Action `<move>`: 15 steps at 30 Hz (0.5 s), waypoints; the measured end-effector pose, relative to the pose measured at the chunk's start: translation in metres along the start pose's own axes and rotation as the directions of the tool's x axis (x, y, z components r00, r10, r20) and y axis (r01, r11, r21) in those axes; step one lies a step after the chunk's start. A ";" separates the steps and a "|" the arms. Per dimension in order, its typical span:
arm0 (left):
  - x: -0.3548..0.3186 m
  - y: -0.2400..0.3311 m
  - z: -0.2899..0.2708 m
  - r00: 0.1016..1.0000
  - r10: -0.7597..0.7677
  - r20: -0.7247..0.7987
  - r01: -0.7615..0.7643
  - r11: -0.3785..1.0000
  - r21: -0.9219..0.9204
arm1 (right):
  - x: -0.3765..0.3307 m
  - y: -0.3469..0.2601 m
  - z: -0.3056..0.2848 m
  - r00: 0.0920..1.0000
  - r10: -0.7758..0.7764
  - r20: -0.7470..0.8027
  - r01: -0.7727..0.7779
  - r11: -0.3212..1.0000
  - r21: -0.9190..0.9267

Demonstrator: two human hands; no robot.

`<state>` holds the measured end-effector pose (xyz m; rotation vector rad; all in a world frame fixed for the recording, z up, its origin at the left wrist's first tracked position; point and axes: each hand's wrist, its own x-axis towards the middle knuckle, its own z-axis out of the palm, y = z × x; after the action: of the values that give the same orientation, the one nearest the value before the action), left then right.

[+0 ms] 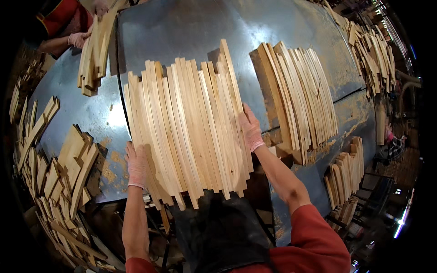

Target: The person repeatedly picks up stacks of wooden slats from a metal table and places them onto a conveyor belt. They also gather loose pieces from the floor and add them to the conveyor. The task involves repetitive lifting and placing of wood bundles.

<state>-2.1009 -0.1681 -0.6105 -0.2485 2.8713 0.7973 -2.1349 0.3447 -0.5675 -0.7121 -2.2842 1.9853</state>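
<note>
A wide row of pale wooden strips (191, 127) lies side by side in front of me, with uneven far and near ends. The near ends reach past the table edge above my dark apron (214, 227). My left hand (136, 164), in a thin pale glove, holds the row's left side, fingers pointing away from me. On the opposite side, my right hand (250, 128), gloved alike, grips the outermost strip. The row is held between both hands. Parts of the fingers against the wood are hidden.
A second row of strips (302, 93) lies on the metal table (182, 27) to the right, a smaller bundle (344, 173) beyond it. Loose wood pieces (59, 182) pile up at left. At far left, another person's gloved hand (78, 40) holds several boards (96, 54).
</note>
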 end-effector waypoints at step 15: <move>-0.092 0.076 -0.007 0.797 -0.220 0.563 0.603 0.220 -0.767 | -0.034 -0.022 -0.075 0.825 0.439 0.356 -0.526 0.827 0.197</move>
<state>-2.0268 -0.0967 -0.5494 -0.8704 1.4875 2.0078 -2.0873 0.4006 -0.5238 -1.1290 -2.0104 2.7575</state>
